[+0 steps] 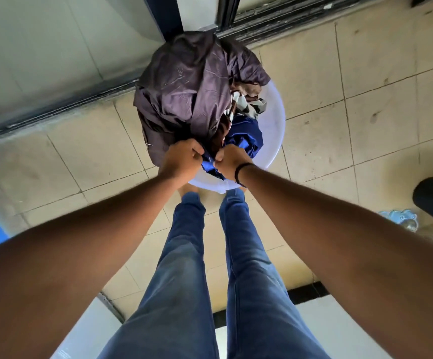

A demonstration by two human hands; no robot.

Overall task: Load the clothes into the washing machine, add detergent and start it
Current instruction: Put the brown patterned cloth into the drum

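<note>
Tiled floor (365, 94) filling most of the frame, glass sliding door (41, 47) across the upper left, its track running diagonally down toward the left edge. Smack in the upper middle, a pale round plastic basin (275, 130) heaped with clothes: big purplish-brown garment (184, 86) mounded on top and spilling over the left rim, a patterned brown-and-cream piece (249, 102) poking out on the right, blue garment (246, 136) bunched at the near edge. No washing machine clearly in view anywhere, so probably only at the grab-the-laundry stage, detergent and start button way off yet. Both arms stretched straight down from the bottom corners, jeans and toes right below the basin's near rim. Left hand (181, 158) curled tight, fingers pinching fabric at the near edge of the pile where purple meets blue. Right hand (229, 161), dark band on the wrist, also fisted on the blue garment, just beside the left, knuckles nearly touching. Whole pile lying just beyond both fists, toward the top of the frame, neither hand really closer. Looks like a straight pull up and back for whatever comes out first, though hard to tell how tangled the blue stuff is under that big purple one.
</note>
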